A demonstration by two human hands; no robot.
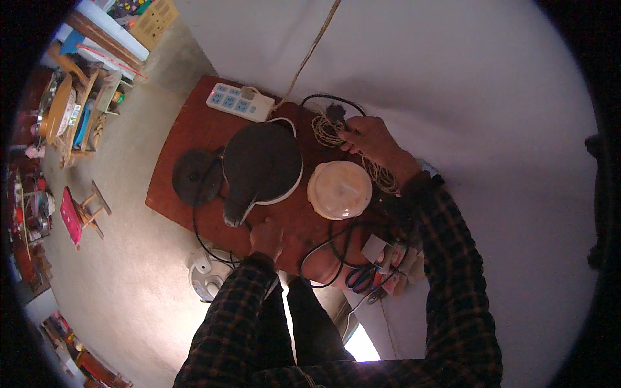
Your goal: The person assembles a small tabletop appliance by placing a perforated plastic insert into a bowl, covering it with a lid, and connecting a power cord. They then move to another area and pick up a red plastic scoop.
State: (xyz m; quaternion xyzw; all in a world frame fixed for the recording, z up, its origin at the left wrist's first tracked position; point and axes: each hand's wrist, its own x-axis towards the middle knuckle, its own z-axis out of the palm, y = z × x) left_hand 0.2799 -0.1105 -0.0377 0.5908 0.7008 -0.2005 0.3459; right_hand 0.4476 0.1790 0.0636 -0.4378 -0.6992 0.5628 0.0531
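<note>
My right hand [373, 141] is closed around a black plug [336, 114] above the far right of a reddish-brown table [169, 187]. A black cord arches behind that hand, beside a coil of thin pale cord [325, 131]. My left hand [266, 238] rests at the table's near edge, just below the spout of a kettle [264, 158] with a dark top and a white body; its fingers are mostly hidden. Left of the kettle lies a round black disc [196, 176] with a dark cord running over it. A white power strip [240, 102] lies at the back, with a plug in it.
A round lidded pale tub [339, 189] stands right of the kettle. Scissors [360, 279], loops of black cord and small boxes crowd the near right corner. A white appliance [208, 277] sits below the near left edge. A wall [491, 155] borders the right side.
</note>
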